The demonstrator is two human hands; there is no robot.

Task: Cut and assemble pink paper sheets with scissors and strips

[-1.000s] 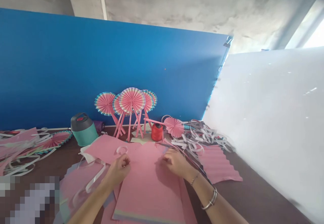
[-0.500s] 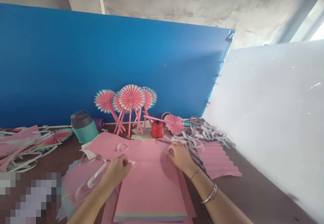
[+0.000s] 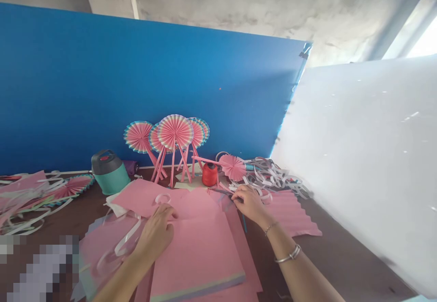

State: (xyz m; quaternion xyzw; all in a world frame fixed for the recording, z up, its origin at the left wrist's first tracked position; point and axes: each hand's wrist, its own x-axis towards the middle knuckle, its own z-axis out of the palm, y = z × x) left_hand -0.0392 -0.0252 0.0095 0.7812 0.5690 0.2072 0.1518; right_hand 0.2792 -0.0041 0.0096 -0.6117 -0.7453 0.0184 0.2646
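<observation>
A stack of pink paper with a pale green and lavender strip along its near edge lies in front of me. My left hand rests at its far left corner, fingers loosely bent and apart, with nothing visible in them. Just past the far right side of the stack, the curled fingers of my right hand close at the handle end of slim dark scissors; the fingers partly hide them. A curled white paper strip lies on the pink sheet beyond my left hand.
Finished pink paper fans lean against the blue panel. A red thread spool and a teal flask stand at the back. Tangled white strips and a pleated pink sheet are on the right.
My right hand has left the paper's far right edge and moved slightly right onto the scissors. My left hand has loosened from a curl onto the sheet. The stack has turned slightly, its near right corner farther away.
</observation>
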